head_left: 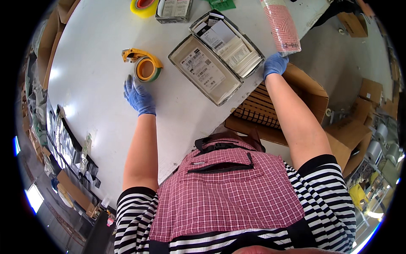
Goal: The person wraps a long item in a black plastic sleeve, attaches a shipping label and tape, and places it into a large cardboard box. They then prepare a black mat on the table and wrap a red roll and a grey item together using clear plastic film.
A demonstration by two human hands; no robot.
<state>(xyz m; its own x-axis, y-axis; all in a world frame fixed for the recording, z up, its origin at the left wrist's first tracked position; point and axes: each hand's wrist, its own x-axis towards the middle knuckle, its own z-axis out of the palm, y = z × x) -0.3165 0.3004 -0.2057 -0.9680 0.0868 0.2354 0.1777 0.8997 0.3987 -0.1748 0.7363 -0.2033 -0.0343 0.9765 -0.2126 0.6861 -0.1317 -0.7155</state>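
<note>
Your left hand [138, 97], in a blue glove, lies palm down with fingers extended forward and slightly spread; its forearm is bare and runs straight ahead. Your right hand [275, 64], also blue-gloved, is reached farther forward, fingers curled, the bare arm fully extended.

- A white tabletop [97, 97] fills the upper left, glare on its surface.
- Grey floor [338, 67] lies to the right (strewn with brown cardboard boxes [351, 131]).
- Bright light [34, 198] glows lower left.
</note>
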